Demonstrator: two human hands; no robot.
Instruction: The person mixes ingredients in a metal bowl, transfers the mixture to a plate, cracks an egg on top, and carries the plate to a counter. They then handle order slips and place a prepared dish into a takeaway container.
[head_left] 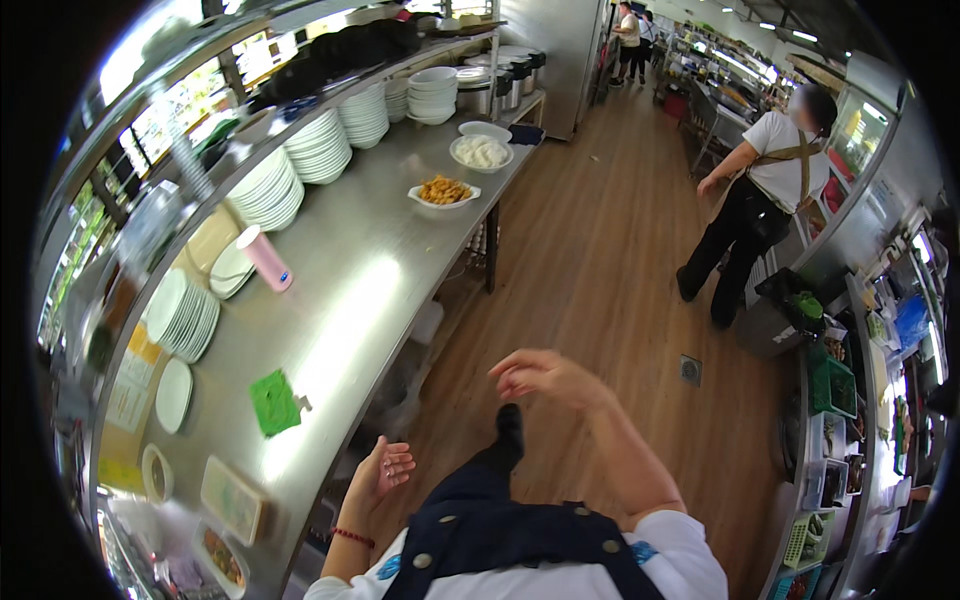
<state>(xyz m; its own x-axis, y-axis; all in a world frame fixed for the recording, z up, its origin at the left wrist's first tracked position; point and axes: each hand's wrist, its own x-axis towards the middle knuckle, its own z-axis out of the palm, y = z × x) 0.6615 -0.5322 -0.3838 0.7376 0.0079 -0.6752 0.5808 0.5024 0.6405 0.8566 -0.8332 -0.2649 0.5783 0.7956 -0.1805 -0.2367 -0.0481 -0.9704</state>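
My left hand [380, 474] hangs beside the front edge of a steel counter [350, 330], empty and palm inward, its fingers loosely apart. In front of my body my right hand [542, 378] is held over the wooden floor, fingers loosely bent and holding nothing I can see. The counter thing nearest my left hand is a green cloth [274, 402]. Farther along stand a pink cylinder [264, 258], a white dish of orange-brown food [443, 192] and a bowl of white rice [481, 153].
Plate stacks [183, 315] line the counter's back, below a shelf. A lidded box [234, 498] sits at its near end. At right, a person [770, 170] in a white shirt stands near a bin [775, 315] and shelves [815, 500] with baskets. A drain [690, 370] is in the floor.
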